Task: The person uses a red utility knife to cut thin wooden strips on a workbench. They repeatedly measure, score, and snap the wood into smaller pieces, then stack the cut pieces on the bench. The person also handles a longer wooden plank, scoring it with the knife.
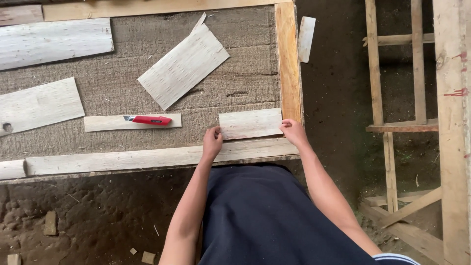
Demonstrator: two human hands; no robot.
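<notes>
Veneer sheet (250,123), small pale rectangle, flat on the worktop (147,93) at its near right corner, against the wooden frame (288,64).
Left hand (212,142) pinches its left edge; right hand (293,130) grips the right edge. Looks thin, light, brittle along the grain; best held by both short ends. Red utility knife (149,119) lies well left.

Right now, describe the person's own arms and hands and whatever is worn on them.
Both arms are bare down their whole visible length: no sleeves, gloves, watch or rings show. The left hand and right hand are bare too. A dark navy garment covers the lap, with a white stripe at its lower right edge.
</notes>
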